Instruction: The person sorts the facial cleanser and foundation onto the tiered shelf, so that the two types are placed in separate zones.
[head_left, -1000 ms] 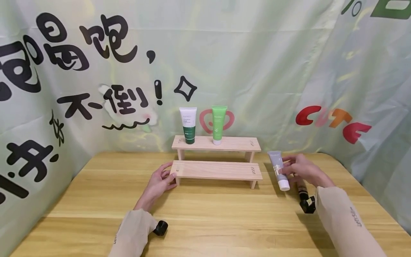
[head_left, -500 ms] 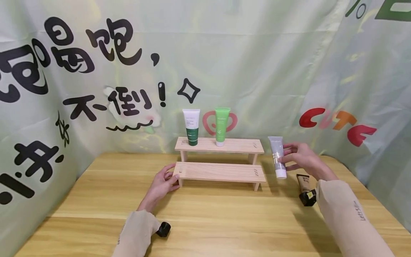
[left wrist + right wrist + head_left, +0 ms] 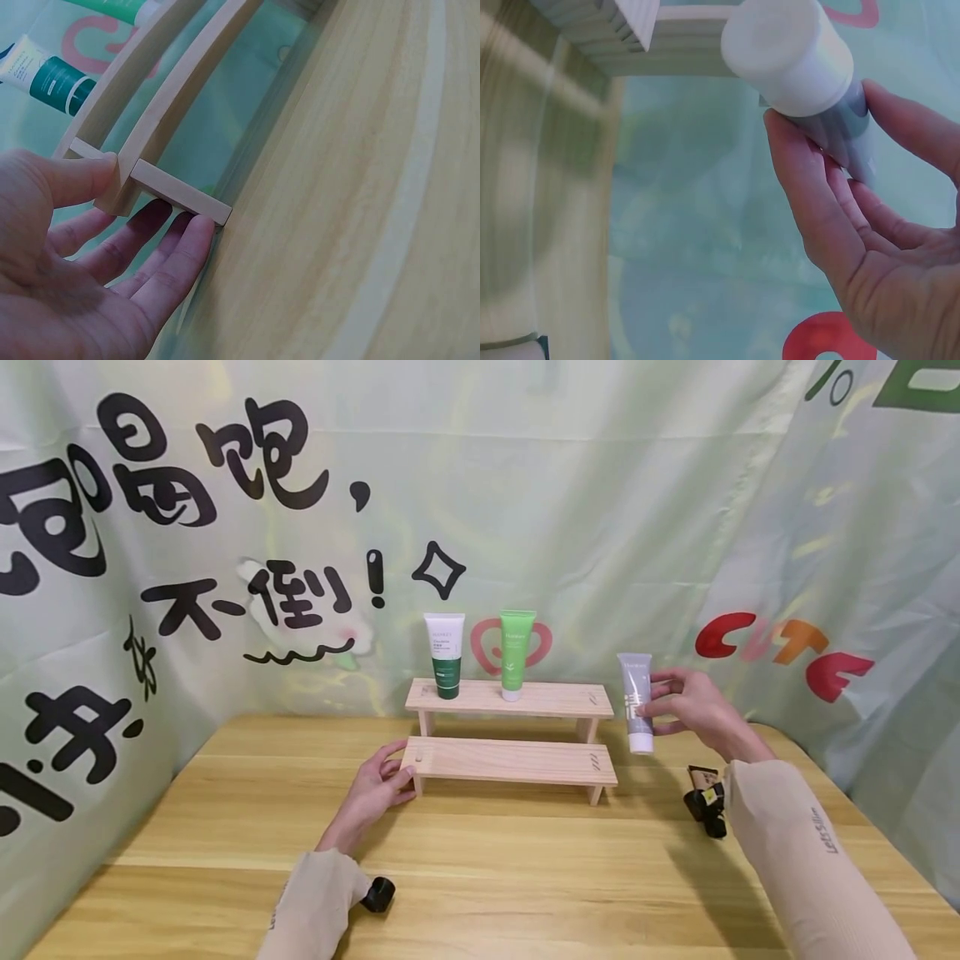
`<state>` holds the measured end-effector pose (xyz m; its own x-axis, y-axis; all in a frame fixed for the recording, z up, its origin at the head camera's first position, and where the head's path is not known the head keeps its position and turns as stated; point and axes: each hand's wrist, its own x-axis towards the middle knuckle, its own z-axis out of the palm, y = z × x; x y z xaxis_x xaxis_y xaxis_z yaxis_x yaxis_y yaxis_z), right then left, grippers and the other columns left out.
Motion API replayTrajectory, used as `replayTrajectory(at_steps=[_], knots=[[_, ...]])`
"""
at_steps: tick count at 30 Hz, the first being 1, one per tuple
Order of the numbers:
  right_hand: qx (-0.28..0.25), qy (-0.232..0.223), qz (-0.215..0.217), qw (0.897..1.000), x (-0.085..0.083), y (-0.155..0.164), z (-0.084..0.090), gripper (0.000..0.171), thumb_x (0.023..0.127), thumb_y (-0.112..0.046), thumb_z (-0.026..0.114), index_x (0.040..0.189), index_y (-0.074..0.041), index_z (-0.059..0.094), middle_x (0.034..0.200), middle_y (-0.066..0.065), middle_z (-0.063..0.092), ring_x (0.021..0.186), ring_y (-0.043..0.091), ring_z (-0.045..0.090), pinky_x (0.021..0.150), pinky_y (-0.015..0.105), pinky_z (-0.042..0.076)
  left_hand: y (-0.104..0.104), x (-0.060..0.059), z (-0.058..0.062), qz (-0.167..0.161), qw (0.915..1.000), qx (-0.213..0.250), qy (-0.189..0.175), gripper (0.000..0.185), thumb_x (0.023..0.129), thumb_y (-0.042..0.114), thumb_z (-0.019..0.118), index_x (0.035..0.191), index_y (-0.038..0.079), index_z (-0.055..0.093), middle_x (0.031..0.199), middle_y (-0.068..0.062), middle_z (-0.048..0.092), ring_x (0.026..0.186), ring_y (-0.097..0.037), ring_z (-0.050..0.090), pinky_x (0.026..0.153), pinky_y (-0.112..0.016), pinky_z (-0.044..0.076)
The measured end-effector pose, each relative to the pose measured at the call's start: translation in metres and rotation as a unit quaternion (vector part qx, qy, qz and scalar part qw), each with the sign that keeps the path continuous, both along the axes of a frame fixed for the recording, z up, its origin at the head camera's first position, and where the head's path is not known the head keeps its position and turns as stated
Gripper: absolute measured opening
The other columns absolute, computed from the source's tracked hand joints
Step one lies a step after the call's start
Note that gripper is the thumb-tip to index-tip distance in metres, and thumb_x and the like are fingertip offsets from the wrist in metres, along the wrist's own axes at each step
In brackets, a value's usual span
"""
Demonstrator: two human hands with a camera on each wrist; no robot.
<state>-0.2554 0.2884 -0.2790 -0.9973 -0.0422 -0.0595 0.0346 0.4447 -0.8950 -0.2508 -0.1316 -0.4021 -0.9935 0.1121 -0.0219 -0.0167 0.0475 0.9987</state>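
A two-step wooden display stand (image 3: 513,758) is on the table. My left hand (image 3: 371,789) holds its lower left end; in the left wrist view the thumb lies on the board's end and the fingers are at the short leg (image 3: 184,193). To the right of the stand, my right hand (image 3: 693,706) pinches a lavender-grey squeeze tube (image 3: 636,689) in the air, white cap (image 3: 780,56) down. On the upper step stand a white-and-dark-green tube (image 3: 446,656) at the left and a light green tube (image 3: 516,652) near the middle, both upright.
A small brown tube (image 3: 702,777) lies on the table (image 3: 480,877) below my right wrist, partly hidden by the black wrist camera (image 3: 705,806). Behind the table hangs a pale green printed cloth (image 3: 622,527).
My right hand has lifted the lavender-grey tube off the table and carried it slightly left, turning it more upright. The left hand stays on the stand.
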Motion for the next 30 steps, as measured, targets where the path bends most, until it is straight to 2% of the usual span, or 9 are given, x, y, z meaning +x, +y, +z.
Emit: replayTrajectory(at_steps=[7,17,25,30], knots=[[-0.004,0.016,-0.002,1.0,-0.005,-0.011,0.005,0.073,0.081,-0.002,0.065,0.138,0.007,0.022,0.123,0.027,0.037,0.097,0.035,0.048,0.073,0.043,0.053,-0.003,0.001,-0.002,0.004,1.0,-0.002,-0.009,0.049,0.092,-0.001,0.051,0.137,0.009,0.036,0.123,-0.024,0.05,0.1,-0.033,0.057,0.08,-0.042,0.05],[-0.008,0.046,-0.014,0.999,-0.011,-0.025,0.017,0.073,0.08,-0.002,0.067,0.138,0.005,0.024,0.122,0.026,0.039,0.099,0.037,0.049,0.073,0.042,0.053,0.0,-0.002,-0.001,0.003,1.0,-0.003,-0.005,0.048,0.092,-0.001,0.05,0.137,0.009,0.036,0.122,-0.024,0.05,0.098,-0.032,0.057,0.079,-0.041,0.051],[-0.033,0.074,-0.014,0.997,-0.017,-0.038,0.02,0.072,0.079,0.003,0.066,0.137,0.005,0.024,0.122,0.024,0.039,0.1,0.032,0.049,0.074,0.042,0.053,0.001,0.0,0.001,0.001,1.0,0.004,0.002,0.048,0.092,-0.003,0.049,0.137,0.004,0.035,0.12,-0.027,0.049,0.097,-0.032,0.058,0.078,-0.043,0.051],[-0.044,0.1,-0.025,0.994,-0.021,-0.047,0.019,0.069,0.078,0.005,0.067,0.135,0.004,0.027,0.119,0.022,0.043,0.094,0.025,0.052,0.073,0.039,0.053,0.0,0.001,0.0,-0.002,1.0,0.002,0.006,0.049,0.092,-0.001,0.05,0.138,0.007,0.035,0.12,-0.025,0.051,0.098,-0.034,0.057,0.078,-0.042,0.051]])
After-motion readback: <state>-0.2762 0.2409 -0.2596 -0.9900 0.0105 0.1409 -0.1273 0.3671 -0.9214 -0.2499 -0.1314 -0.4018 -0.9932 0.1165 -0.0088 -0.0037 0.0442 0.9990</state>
